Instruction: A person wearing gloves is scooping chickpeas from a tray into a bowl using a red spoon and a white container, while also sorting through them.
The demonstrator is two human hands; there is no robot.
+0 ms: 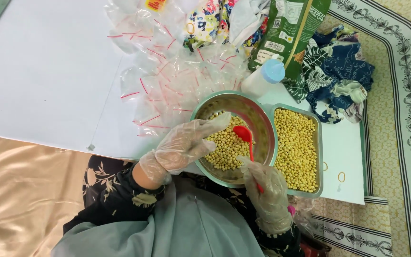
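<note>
Both my hands wear thin clear gloves. My right hand [266,190] grips the handle of a red spoon [244,135], whose bowl rests on yellow chickpeas inside a round steel bowl [258,112]. My left hand [186,143] lies over the bowl's near-left rim, fingers stretched toward the peas, holding nothing that I can see. Beside the bowl on the right stands a rectangular steel tray [317,143] filled with more chickpeas.
A heap of small clear zip bags with red seal lines [167,71] lies behind the bowl on a white board [48,76]. A green food pouch [291,28], a white bottle with blue cap [265,76], patterned cloths [338,71] and rubber bands [341,176] sit around.
</note>
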